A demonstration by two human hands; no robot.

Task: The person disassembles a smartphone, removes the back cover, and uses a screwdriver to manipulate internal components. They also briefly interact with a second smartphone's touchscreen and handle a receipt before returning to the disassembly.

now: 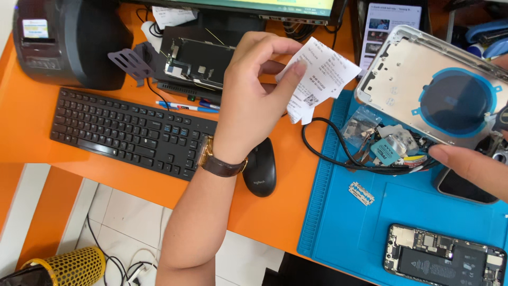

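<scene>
My left hand (253, 90), with a brown-strapped watch on the wrist, is raised over the orange desk and pinches a folded white paper slip (317, 78) between thumb and fingers. My right hand (473, 168) comes in from the right edge and holds up a silver phone back housing (418, 69) with a dark round coil in it, tilted toward me. Only part of this hand shows. Beneath the housing lies a heap of small parts and black cable (389, 151).
A blue work mat (338, 233) carries an opened phone (443, 258) and a razor blade (361, 193). A black keyboard (127, 132), a black mouse (259, 168), a pen (185, 107), a black printer (63, 39) and an open device (198, 61) sit on the orange desk (32, 127).
</scene>
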